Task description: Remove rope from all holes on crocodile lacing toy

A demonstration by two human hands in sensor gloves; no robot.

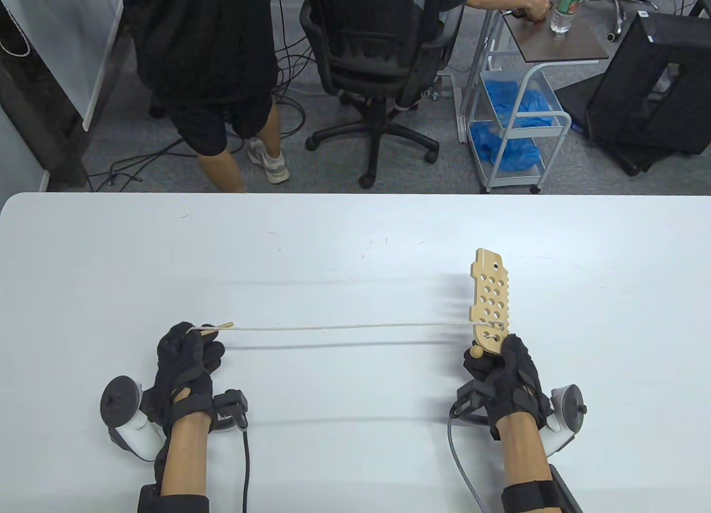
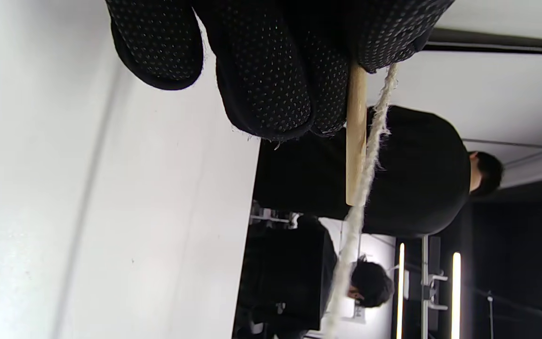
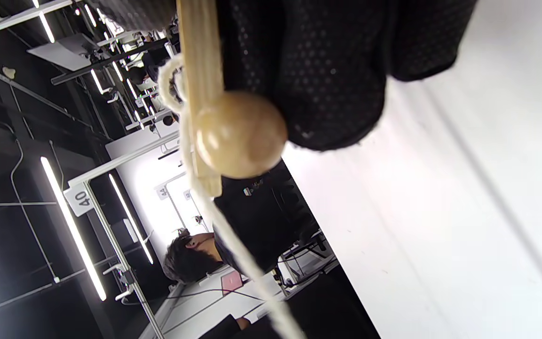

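Rope (image 1: pixel 344 328) (taut) between both hands

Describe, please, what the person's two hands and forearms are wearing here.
Both the left hand and the right hand wear black gloves with dotted fabric. A white-and-grey round tracker is strapped to each hand. A small black module sits by each wrist, with a cable running back. Black straps wrap the bare forearms.

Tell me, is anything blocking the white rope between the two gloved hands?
Nothing visible does. The white twisted rope runs taut and clear above the table from the left hand to the perforated wooden crocodile board held by the right hand.
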